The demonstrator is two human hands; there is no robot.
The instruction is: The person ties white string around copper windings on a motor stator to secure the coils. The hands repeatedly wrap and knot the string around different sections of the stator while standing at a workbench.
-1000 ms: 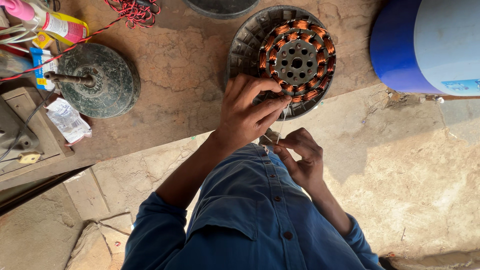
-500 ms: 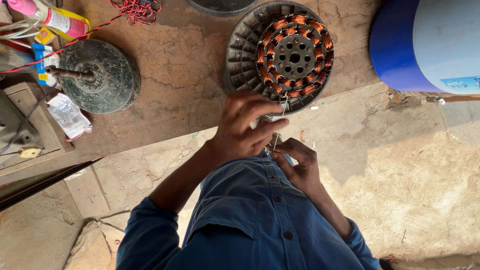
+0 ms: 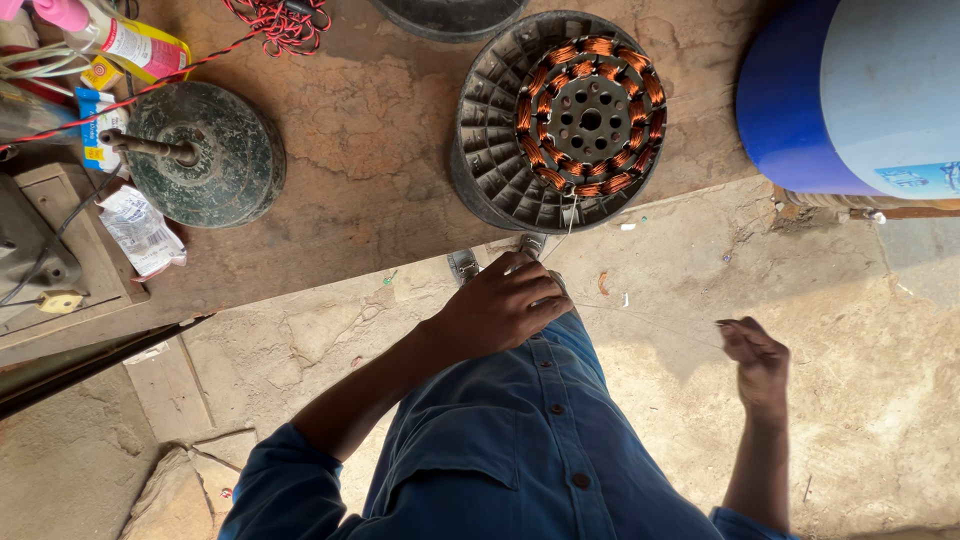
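A round grey motor housing with copper windings (image 3: 560, 120) lies on the ground ahead of me. A thin wire (image 3: 650, 325) leads from its near edge down to my left hand (image 3: 500, 305). That hand is curled shut over the wire on my blue-clad knee. From there the wire stretches right to my right hand (image 3: 755, 360), which pinches its end, held out over the concrete. Two small grey metal pieces (image 3: 462, 265) peek out beyond my left hand; what they are is unclear.
A dark round cover with a shaft (image 3: 200, 150) lies at the left. Near it are a spray can (image 3: 130, 45), a red wire coil (image 3: 280, 20) and a crumpled packet (image 3: 140, 230). A blue drum (image 3: 850, 90) stands at the top right. A wooden board (image 3: 60, 250) is at the far left.
My right hand has moved away from my left hand to the right, drawing the thin wire out. My left hand dropped slightly toward my knee.
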